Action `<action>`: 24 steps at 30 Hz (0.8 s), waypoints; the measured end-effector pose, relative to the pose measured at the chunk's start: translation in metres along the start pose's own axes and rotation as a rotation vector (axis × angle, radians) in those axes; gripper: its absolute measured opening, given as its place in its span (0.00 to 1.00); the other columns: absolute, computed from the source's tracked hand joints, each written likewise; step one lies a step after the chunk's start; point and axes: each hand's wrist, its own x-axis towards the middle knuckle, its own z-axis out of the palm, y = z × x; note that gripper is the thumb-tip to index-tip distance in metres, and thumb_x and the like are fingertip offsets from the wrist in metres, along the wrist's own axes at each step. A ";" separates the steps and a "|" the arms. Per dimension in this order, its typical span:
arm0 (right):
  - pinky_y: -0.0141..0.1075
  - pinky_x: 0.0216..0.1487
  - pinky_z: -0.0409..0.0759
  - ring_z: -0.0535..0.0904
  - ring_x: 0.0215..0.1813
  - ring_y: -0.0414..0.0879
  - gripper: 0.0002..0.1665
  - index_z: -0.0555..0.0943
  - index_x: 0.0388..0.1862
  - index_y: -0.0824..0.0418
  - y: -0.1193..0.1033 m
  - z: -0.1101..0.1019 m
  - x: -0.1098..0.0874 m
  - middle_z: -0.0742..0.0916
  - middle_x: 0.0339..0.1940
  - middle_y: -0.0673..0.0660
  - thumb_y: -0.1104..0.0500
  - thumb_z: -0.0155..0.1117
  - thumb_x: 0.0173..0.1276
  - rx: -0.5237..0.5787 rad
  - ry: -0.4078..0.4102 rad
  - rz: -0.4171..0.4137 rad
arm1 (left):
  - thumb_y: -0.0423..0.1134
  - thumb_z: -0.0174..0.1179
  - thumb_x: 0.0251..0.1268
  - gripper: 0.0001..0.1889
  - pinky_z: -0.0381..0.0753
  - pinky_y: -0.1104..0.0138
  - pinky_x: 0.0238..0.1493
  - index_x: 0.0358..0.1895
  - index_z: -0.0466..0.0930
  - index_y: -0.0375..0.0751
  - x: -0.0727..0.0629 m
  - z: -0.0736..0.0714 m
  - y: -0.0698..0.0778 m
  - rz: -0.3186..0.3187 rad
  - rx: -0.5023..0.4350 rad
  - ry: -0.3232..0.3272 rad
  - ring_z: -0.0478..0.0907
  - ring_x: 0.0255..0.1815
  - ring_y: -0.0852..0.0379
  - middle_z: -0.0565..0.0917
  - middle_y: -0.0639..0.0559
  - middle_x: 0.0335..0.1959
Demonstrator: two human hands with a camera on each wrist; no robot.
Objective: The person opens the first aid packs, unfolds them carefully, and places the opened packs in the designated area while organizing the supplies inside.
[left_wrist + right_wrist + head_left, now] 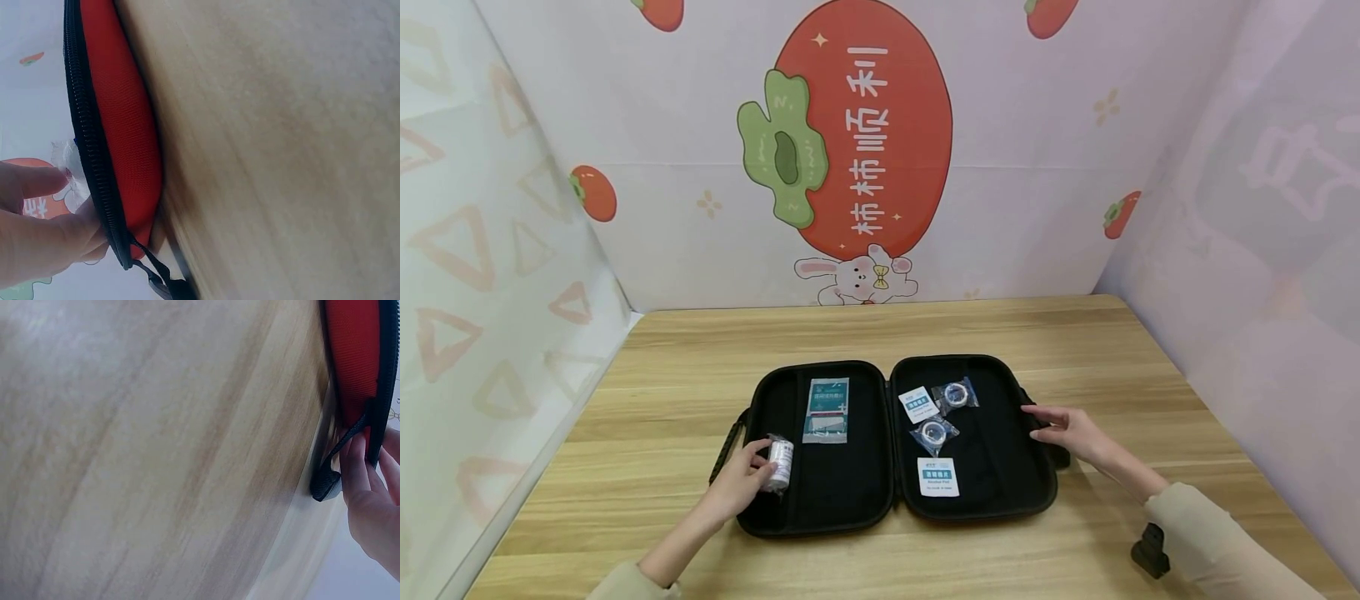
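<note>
A black-lined zip case (842, 500) lies spread open on the table, its outer side red (128, 112) in the wrist views. My left hand (737, 482) pinches a white roll in clear plastic (781, 464) at the left half's outer edge. At the right rim, my right hand (1075, 435) grips the case edge, with fingers on both sides of it in the right wrist view. A green-and-white packet (826, 411) lies in the left half. Two alcohol pad sachets (937, 477) and two plastic-wrapped white rings, perhaps tape rolls (934, 432), lie in the right half.
The wooden table (880, 329) extends around the case. Printed cloth walls (1022, 217) enclose its back and sides. A strap loop (727, 447) sticks out from the case's left edge. A small black device (1151, 552) sits by the right sleeve.
</note>
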 end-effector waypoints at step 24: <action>0.45 0.50 0.73 0.59 0.62 0.66 0.31 0.64 0.61 0.69 0.001 -0.001 0.000 0.65 0.61 0.73 0.57 0.57 0.62 0.001 0.002 0.002 | 0.19 0.53 0.51 0.19 0.79 0.66 0.28 0.50 0.72 0.26 0.012 0.003 -0.007 0.061 -0.140 -0.065 0.79 0.30 0.50 0.76 0.35 0.39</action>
